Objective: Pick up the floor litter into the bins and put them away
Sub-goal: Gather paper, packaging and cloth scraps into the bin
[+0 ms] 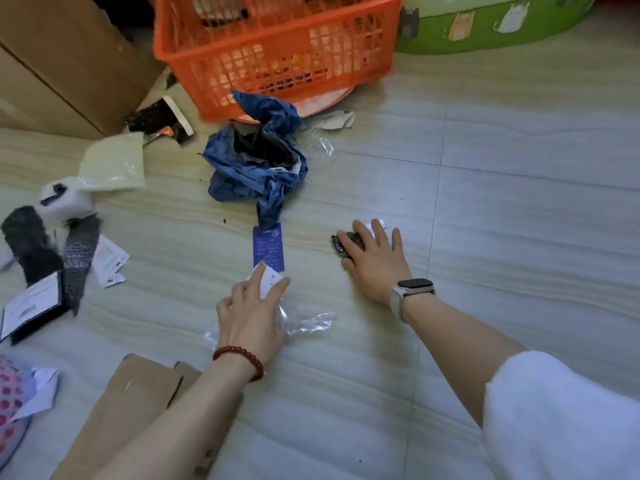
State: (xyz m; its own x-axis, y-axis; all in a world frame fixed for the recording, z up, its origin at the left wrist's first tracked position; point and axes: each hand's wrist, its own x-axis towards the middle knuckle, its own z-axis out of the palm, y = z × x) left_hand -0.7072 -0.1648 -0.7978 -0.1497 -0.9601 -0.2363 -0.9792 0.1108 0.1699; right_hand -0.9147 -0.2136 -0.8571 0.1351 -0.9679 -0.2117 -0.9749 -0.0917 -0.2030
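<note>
Litter lies scattered on the pale tiled floor. My left hand (251,311) pinches a small white paper scrap (268,280) and rests on clear plastic film (304,322). Just beyond the scrap lies a blue card (268,245). My right hand (375,259) lies flat with straight fingers on a dark crumpled wrapper (341,244). A crumpled blue plastic bag (258,157) sits in front of the orange basket (277,53), which stands at the top middle with things inside.
A cardboard box (62,64) stands at the far left and flat cardboard (138,403) lies near my left arm. White bags, black mesh pieces and paper leaflets (107,259) lie at the left. A green cat-printed tub (485,26) stands at the top right.
</note>
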